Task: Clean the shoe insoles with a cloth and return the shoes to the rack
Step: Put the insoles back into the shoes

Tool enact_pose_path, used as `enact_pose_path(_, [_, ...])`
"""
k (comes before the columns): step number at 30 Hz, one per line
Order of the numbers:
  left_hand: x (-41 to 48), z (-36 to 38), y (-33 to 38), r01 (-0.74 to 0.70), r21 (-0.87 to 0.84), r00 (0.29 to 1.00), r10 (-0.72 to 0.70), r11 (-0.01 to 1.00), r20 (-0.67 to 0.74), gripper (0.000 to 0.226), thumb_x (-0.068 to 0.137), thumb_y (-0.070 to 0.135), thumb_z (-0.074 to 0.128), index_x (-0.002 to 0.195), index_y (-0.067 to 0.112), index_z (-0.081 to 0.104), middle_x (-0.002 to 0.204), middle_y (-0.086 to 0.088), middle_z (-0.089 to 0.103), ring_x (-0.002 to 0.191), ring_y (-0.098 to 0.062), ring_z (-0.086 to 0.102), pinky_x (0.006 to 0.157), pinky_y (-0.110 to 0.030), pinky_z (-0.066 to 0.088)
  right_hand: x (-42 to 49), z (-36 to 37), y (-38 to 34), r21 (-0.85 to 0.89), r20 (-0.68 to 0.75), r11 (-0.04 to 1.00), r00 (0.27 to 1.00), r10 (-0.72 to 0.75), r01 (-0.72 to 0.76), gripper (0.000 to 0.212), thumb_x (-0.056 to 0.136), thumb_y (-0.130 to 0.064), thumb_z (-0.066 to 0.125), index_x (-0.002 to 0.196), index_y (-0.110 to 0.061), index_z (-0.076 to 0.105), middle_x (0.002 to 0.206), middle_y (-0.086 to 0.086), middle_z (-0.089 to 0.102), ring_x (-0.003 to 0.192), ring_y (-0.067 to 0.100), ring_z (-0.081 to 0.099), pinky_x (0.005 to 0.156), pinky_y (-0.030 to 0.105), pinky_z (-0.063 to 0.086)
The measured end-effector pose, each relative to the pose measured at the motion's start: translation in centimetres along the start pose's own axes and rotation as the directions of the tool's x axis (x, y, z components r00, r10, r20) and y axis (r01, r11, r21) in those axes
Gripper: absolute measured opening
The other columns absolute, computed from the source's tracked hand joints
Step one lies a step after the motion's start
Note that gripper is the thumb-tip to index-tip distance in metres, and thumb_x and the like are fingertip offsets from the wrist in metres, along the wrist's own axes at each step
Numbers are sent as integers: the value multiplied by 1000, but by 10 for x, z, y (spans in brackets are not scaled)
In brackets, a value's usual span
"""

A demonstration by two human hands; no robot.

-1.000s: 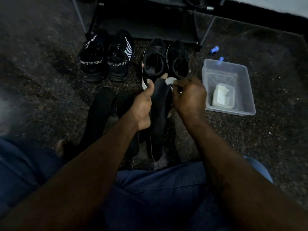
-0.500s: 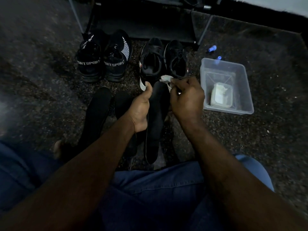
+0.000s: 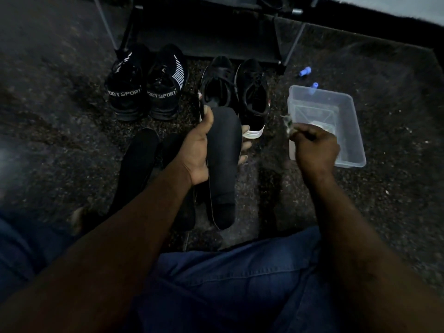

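The cloth [image 3: 288, 124] pinched in my right hand [image 3: 314, 150] is a blurred scrap, and I cannot make out its fold or colour. That hand covers the near left corner of the clear tub [image 3: 348, 131] and most of what lies inside. My left hand [image 3: 195, 152] wraps the insole [image 3: 223, 152]; its fingers are hidden behind it, only the tips showing. The insole's toe hides the heel of the black shoe [image 3: 217, 85] behind it. My left forearm covers part of the dark insoles [image 3: 138, 164] on the floor. The rack [image 3: 206, 32] is cut off by the top edge. The blue bits [image 3: 304, 71] beyond the tub are too small to name.

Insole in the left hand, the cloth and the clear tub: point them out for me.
insole [image 3: 223, 164], head view, middle of its dark top face.
cloth [image 3: 288, 125], head view, the blurred end that shows.
clear tub [image 3: 355, 131], head view, its right wall.
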State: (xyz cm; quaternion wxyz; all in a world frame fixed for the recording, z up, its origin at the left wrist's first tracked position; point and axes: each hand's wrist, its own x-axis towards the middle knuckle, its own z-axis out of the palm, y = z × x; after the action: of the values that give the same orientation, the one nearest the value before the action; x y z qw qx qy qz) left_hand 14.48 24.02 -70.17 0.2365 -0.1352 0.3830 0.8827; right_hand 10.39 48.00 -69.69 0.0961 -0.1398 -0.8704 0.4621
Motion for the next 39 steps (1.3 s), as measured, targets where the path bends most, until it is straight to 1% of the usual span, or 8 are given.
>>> enact_pose_path(8, [19, 11, 12, -9, -28, 997, 11, 1000, 71, 88, 97, 79, 25, 146, 11, 54, 147, -14, 59, 111, -33, 70, 99, -52, 54, 56, -43, 39, -384, -124, 923, 992, -20, -29, 28, 87, -26, 62, 107, -19, 80, 104, 7, 79, 100, 30, 73, 94, 36, 56])
enact_pose_path(13, [25, 18, 23, -21, -36, 996, 23, 999, 81, 81, 99, 76, 23, 135, 15, 61, 145, -13, 60, 113, -33, 69, 96, -50, 55, 58, -43, 39, -425, -117, 903, 986, -115, 55, 35, 88, -34, 69, 118, -18, 77, 116, 10, 75, 106, 29, 70, 98, 37, 53])
enact_pose_path(16, [30, 23, 28, -25, -16, 999, 26, 1000, 47, 75, 101, 71, 27, 131, 13, 64, 143, -11, 63, 126, -35, 64, 99, -49, 54, 34, -27, 19, -231, -33, 965, 990, -135, 124, 28, 91, -42, 69, 108, -22, 79, 105, 2, 77, 95, 20, 72, 89, 35, 56])
enact_pose_path(19, [37, 25, 33, -21, -44, 999, 23, 999, 35, 63, 105, 60, 36, 128, 10, 66, 141, -10, 65, 132, -35, 59, 98, -47, 55, -10, 1, -15, 227, 371, 951, 922, 115, -210, 12, 95, -30, 70, 100, -22, 77, 96, 2, 79, 83, 17, 73, 74, 31, 55])
enact_pose_path(22, [46, 25, 47, -27, -61, 1000, 28, 998, 6, 65, 105, 56, 39, 137, 4, 60, 141, -11, 64, 134, -33, 58, 101, -44, 54, -46, 25, -33, 323, 599, 866, 791, 125, -382, 5, 97, -10, 68, 100, -11, 72, 85, 7, 76, 67, 16, 67, 59, 25, 50])
enact_pose_path(30, [55, 26, 83, -110, -53, 994, 109, 993, -12, 55, 109, 42, 40, 137, 0, 60, 138, -11, 66, 130, -29, 62, 101, -37, 55, -47, 53, -53, 432, 556, 807, 823, 113, -403, 15, 91, 7, 69, 98, -7, 70, 78, 9, 70, 60, 13, 61, 54, 22, 52])
enact_pose_path(35, [62, 20, 83, -183, 77, 972, 192, 980, -133, 42, 105, 34, 55, 133, 4, 64, 129, -14, 71, 121, -34, 67, 98, -45, 56, -22, 67, -64, 418, 442, 855, 891, 105, -308, 20, 90, 7, 68, 89, -12, 75, 84, 11, 77, 76, 24, 69, 78, 43, 57])
enact_pose_path(39, [69, 17, 75, -298, 216, 920, 340, 930, -195, 22, 104, 13, 57, 122, 14, 70, 118, -8, 76, 114, -30, 70, 90, -41, 59, 0, 75, -69, 433, 336, 861, 934, 119, -265, 14, 87, -9, 74, 87, -23, 77, 87, 8, 79, 85, 28, 74, 88, 57, 59])
